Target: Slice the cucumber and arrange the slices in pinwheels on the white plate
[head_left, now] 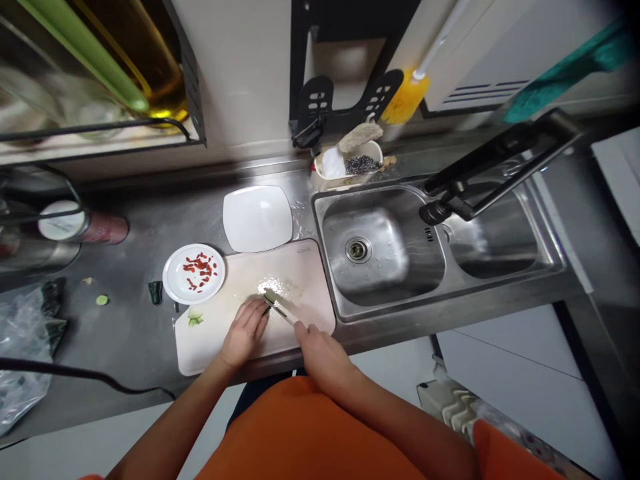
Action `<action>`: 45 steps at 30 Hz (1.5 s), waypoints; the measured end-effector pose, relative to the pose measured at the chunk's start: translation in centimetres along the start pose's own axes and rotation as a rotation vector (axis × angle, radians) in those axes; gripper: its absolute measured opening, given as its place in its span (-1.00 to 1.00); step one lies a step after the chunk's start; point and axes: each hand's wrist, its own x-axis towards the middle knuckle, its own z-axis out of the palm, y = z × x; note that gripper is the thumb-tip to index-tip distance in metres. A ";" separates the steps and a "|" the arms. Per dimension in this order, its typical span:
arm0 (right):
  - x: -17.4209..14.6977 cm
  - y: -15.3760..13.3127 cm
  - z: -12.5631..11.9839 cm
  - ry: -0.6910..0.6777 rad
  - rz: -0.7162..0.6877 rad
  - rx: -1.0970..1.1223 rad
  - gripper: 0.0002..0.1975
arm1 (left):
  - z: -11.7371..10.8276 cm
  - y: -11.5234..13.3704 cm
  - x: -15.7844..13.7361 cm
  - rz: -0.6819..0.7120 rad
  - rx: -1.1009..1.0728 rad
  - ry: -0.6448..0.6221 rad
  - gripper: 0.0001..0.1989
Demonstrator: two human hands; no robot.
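My right hand (pixel 323 350) is wrapped round the light handle of a kitchen knife (pixel 281 309), its blade slanting up and left over the cutting board (pixel 315 280). Close to the blade, my left hand (pixel 246 330) has its fingers curled together on the board; what lies beneath them is mostly hidden, with a dark green bit at the fingertips. Wet, shiny residue covers the board just beyond the knife. Some pale green pieces (pixel 195 318) rest at the board's left side. Past its upper left corner stands a white plate (pixel 171 283) holding small red pieces.
A bare white square plate (pixel 257 219) touches the board's far edge. To the right is a steel double sink (pixel 385 247) under a black faucet (pixel 500 173). A dark green chunk (pixel 155 292), a round green slice (pixel 102 300) and a plastic bag (pixel 23 340) lie left.
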 end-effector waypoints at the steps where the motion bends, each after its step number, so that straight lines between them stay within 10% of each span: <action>1: 0.1 -0.1 -0.1 -0.001 0.000 -0.002 -0.66 | 0.0 0.0 0.0 0.001 0.002 0.000 -0.69; 28: 4.2 -1.2 1.9 0.069 0.015 0.052 -0.64 | -0.4 0.2 0.3 -0.025 -0.015 -0.019 -0.70; 45: 0.0 -0.1 0.9 0.014 0.028 0.044 -0.64 | 0.0 -0.1 -0.1 -0.001 0.003 0.019 -0.71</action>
